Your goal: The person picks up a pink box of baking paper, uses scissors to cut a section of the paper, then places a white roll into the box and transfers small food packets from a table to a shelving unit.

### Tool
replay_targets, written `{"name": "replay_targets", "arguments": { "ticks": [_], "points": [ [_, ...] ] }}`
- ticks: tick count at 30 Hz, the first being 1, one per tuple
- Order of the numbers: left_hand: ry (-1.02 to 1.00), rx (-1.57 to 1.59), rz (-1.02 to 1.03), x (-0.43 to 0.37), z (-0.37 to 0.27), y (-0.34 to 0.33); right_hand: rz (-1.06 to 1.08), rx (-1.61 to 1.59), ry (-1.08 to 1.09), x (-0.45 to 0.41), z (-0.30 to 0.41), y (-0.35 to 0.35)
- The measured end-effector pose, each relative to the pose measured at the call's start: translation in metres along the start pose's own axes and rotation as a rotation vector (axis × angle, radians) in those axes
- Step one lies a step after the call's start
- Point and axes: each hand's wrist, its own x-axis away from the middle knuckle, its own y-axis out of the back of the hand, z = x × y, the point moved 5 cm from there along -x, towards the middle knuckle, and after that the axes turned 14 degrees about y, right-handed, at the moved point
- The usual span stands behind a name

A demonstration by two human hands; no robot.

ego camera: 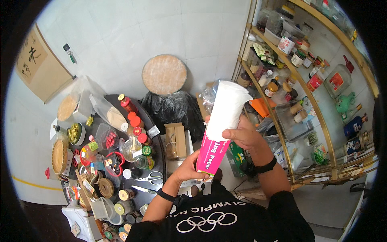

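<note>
A pink baking paper box (212,152) is held at a tilt in front of my chest. My left hand (189,168) grips its lower end, thumb across the near edge. From the upper end of the box extends a thick white roll (228,104), its far end loose and slightly ragged. My right hand (244,133) is wrapped around the roll's right side, with the thumb pressed on the white surface just above the box. Whether part of the roll lies inside the box is hidden.
To my left, a dark round table (144,113) bears jars, tubs, scissors (154,178) and a knife (143,189). A gold-framed shelf (297,78) with jars and bottles stands at right. Ahead are a cardboard box (180,136), a black plastic bag (187,106) and a round board (164,74).
</note>
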Motion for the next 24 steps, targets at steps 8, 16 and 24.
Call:
{"name": "replay_targets", "arguments": {
  "ticks": [8,16,24],
  "points": [
    [-0.021,-0.058,-0.039,0.000,-0.014,-0.006,0.038,-0.007,0.004,0.002,0.013,-0.006],
    [-0.095,-0.232,-0.185,0.001,-0.012,0.003,0.046,0.006,0.114,0.002,0.025,-0.016],
    [-0.120,-0.276,-0.269,0.008,-0.010,0.014,0.189,0.242,0.068,0.015,0.011,-0.022]
  ]
}}
